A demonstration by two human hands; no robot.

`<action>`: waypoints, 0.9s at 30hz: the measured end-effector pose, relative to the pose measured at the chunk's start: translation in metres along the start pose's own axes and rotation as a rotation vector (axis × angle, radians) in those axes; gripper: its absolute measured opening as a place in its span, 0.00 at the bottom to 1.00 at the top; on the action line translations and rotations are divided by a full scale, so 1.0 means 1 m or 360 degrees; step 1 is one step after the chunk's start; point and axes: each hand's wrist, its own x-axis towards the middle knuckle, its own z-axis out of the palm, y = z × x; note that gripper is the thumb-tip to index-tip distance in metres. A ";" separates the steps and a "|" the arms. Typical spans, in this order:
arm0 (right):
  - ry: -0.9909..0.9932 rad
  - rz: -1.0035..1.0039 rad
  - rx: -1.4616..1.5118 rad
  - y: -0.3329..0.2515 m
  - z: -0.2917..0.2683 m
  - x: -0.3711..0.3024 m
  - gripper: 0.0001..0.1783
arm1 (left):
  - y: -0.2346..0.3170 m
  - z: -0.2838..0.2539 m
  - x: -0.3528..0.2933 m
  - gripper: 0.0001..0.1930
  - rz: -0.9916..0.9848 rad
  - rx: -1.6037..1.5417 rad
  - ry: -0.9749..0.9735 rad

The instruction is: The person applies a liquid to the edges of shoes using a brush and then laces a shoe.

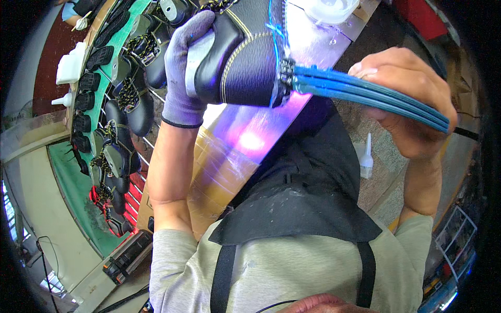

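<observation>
My left hand (187, 73), in a grey knit glove, is closed round a black leather shoe upper (250, 73) with pale yellow stitching, which appears to be fitted on a last. It is held up above a shiny metal-topped bench (308, 47). Bare and closed, my right hand (412, 94) grips the long blue ribbed handle of a brush (360, 88). The brush's dark, clumped end touches the right-hand edge of the upper, beside some loose blue thread. Part of the grip is hidden behind the handle.
At the left, a green conveyor (102, 73) carries black soles, beside a rack of black shoes (130, 104) with yellow-flecked laces. A clear plastic tub (331, 9) stands at the bench's far end. White bottles (70, 65) sit at far left; a small nozzle bottle (367, 159) is below my right hand.
</observation>
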 end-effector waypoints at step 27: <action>0.0098 -0.0141 -0.0892 -0.025 0.011 0.000 0.27 | 0.035 0.034 0.038 0.22 0.1061 0.1958 -0.0260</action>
